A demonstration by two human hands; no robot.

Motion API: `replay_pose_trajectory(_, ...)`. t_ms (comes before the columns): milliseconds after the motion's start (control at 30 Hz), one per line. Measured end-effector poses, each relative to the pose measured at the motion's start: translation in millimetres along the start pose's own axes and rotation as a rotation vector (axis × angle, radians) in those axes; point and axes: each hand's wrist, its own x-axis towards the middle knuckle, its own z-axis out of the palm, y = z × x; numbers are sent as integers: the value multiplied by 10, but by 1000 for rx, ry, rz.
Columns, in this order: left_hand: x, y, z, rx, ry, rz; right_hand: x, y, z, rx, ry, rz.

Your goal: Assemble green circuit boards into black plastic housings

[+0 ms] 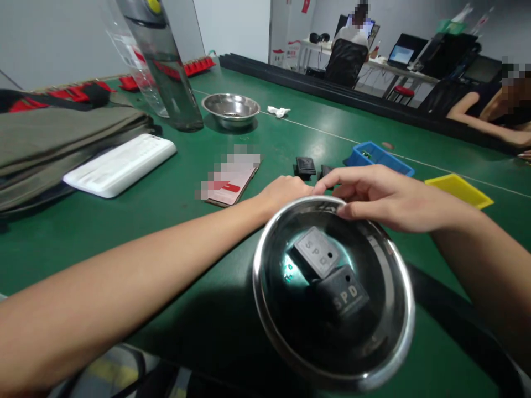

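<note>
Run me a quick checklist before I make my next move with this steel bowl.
1. Both SPD blocks inside the steel bowl: ok, both in it.
2. Bowl sitting flat: cannot tell, its underside is hidden.
3. Right hand at the rim: ok, overlapping it in view.
4. Left hand grip: cannot tell, fingers mostly hidden.
5. Phone apart from the bowl: ok.

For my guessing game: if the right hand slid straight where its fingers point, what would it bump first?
Probably the bare left hand, ahead of the right hand, by the far rim of the round silver metal bowl. Depth is unclear; they may already touch.
</note>
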Motion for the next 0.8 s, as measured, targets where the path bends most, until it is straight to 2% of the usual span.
replay_pose_trajectory(100,-50,35,-12,-20,44,43,-45,115,162,-46,-86,-26)
replay_pose_trajectory(200,-67,50,-14,-156,98,104,-57,234,245,-68,-145,-14)
replay_pose_trajectory(333,-48,33,13,-294,159,138,-67,299,281,-167,-150,-18)
replay_pose_trajectory(433,-43,31,29,-319,164,164,-93,235,310,-373,-41,-66)
replay_pose_trajectory(533,-50,47,31,-322,164,170,-156,103,385,-613,136,-212)
replay_pose_trajectory(600,-56,62,31,-318,173,160,-209,21,477,-693,164,-293)
replay_pose_trajectory(667,-61,75,35,-315,190,151,-251,-28,605,-719,136,-256)
replay_pose_trajectory(800,-68,86,43,-316,212,156,-238,-15,892,-824,58,-60)
